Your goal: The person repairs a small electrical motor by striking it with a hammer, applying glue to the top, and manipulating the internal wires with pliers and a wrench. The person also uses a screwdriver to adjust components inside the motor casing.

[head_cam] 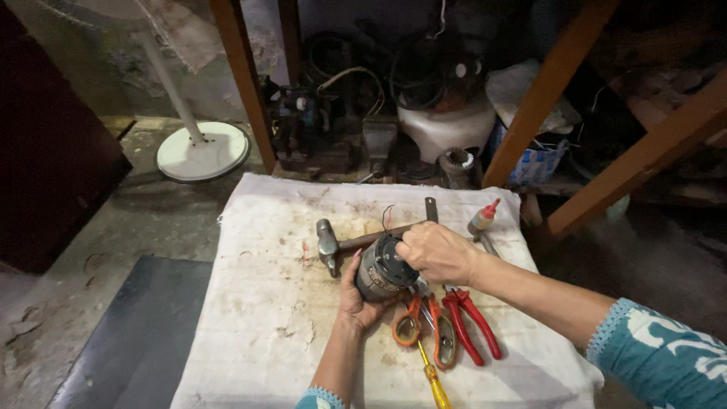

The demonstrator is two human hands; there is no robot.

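Observation:
A small round electric motor (381,271), dark with a metal band and thin wires at its top, rests on a stained white cloth (265,303). My left hand (354,299) cups it from below. My right hand (433,252) is closed over its upper right side. A hammer (330,246) with a brown handle lies just behind the motor. Orange-handled scissors (418,327), red-handled pliers (473,326) and a yellow-handled screwdriver (433,379) lie on the cloth right in front of my hands.
A small bottle with a red nozzle (482,218) and a metal tool (431,209) lie at the cloth's far edge. Behind stand a white fan base (203,151), old motors and wires (326,121), a white rounded housing (443,125) and slanted wooden legs (545,91). A dark mat (136,333) lies at left.

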